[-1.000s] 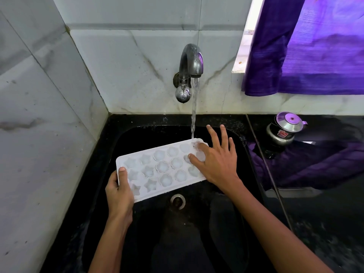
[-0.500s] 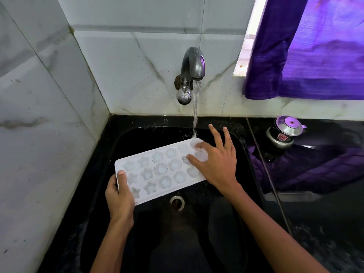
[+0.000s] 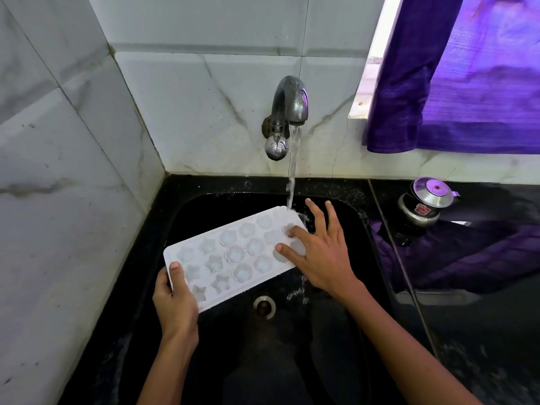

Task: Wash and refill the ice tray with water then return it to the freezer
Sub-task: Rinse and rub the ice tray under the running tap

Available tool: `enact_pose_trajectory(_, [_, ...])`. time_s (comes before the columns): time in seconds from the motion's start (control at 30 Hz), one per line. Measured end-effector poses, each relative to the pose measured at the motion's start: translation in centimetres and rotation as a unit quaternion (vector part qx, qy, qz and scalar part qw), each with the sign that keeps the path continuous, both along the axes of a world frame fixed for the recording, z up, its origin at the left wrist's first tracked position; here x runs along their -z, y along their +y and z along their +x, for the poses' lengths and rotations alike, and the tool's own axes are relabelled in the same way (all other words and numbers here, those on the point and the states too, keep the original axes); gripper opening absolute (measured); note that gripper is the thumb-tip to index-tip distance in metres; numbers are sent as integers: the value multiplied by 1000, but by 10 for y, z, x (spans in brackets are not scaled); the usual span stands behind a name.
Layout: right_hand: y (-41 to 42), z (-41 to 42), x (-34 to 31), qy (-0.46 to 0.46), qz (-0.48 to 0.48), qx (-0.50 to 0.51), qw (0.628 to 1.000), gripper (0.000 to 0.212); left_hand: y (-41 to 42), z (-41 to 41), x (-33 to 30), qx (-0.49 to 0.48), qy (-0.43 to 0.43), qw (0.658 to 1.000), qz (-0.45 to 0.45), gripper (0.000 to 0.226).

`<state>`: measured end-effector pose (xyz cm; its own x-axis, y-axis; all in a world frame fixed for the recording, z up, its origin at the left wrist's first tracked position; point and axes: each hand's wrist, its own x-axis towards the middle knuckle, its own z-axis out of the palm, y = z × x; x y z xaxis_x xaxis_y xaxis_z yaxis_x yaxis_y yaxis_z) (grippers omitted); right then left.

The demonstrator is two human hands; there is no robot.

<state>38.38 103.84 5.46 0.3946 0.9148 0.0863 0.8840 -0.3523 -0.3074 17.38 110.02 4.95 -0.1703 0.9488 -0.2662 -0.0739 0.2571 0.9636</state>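
Note:
A white ice tray (image 3: 230, 257) with star- and flower-shaped cells is held tilted over the black sink (image 3: 187, 217), its far right corner raised under the running water. My left hand (image 3: 175, 305) grips the tray's near left corner, thumb on top. My right hand (image 3: 318, 255) rests with spread fingers on the tray's right end, thumb and forefinger touching cells there. Water streams from the metal tap (image 3: 287, 112) onto the far right corner and spills off the tray's right edge into the sink.
The sink drain (image 3: 264, 306) lies below the tray. A small steel pot with a lid (image 3: 423, 204) stands on the black counter at right. A purple curtain (image 3: 455, 71) hangs over the window. Marble-tiled walls close the left and back.
The tray's right end has shifted slightly left under the stream, so water now hits its far right corner and spills off. My right fingers have slid a little across the cells.

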Motion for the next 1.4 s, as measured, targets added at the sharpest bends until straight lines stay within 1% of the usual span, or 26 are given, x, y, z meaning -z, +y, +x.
enact_pose_trajectory(0.07, [-2, 0, -1, -6, -10, -10, 1000, 76, 0, 0, 1, 3, -3, 1000, -4, 21])
enact_pose_trajectory(0.13, [-4, 2, 1, -22, -5, -13, 1000, 71, 1, 1, 1, 8, -5, 1000, -4, 22])
enact_pose_trajectory(0.23, [-6, 4, 6, -38, 62, 22, 997, 62, 5, 3, 1, 12, -1, 1000, 4, 28])
enact_pose_trajectory(0.3, [-5, 6, 8, -63, 98, 49, 992, 55, 10, 7, 0, 14, -1, 1000, 5, 28])
enact_pose_trajectory(0.47, [-1, 9, 12, -149, 116, 66, 980, 51, 15, 15, -6, 25, 5, 999, 21, 22])
enact_pose_trajectory(0.6, [-2, 11, 11, -129, 113, 68, 983, 52, 19, 16, -7, 44, 11, 999, 27, 23])
enact_pose_trajectory(0.77, [-6, 12, 2, -75, 43, 46, 995, 67, 23, 19, -8, 59, 7, 998, 19, 23])
enact_pose_trajectory(0.93, [-4, 9, -7, -35, 70, 54, 995, 62, 26, 18, -11, 60, -7, 998, 13, 29])
enact_pose_trajectory(1.03, [-2, 6, -7, -64, 54, 44, 996, 60, 25, 16, -12, 47, -13, 999, 19, 28])
enact_pose_trajectory(1.07, [-2, 5, -6, -70, 69, 48, 994, 54, 24, 15, -12, 41, -15, 999, 21, 28])
enact_pose_trajectory(1.13, [-4, 1, -5, -69, 133, 79, 986, 40, 20, 13, -12, 24, -20, 999, 25, 30])
enact_pose_trajectory(1.17, [-5, -1, -4, -66, 165, 93, 980, 37, 19, 12, -12, 15, -23, 999, 25, 31])
enact_pose_trajectory(1.2, [-7, -3, -2, -58, 180, 95, 977, 38, 17, 11, -13, 7, -26, 999, 24, 31])
enact_pose_trajectory(1.23, [-8, -4, -1, -46, 169, 84, 981, 41, 16, 11, -12, 0, -29, 999, 22, 30])
enact_pose_trajectory(1.3, [-12, -5, 2, -25, 99, 52, 993, 55, 14, 10, -11, -10, -31, 999, 22, 30])
enact_pose_trajectory(1.4, [-16, -2, 6, -45, 24, 5, 999, 75, 13, 7, -10, -13, -32, 999, 19, 26])
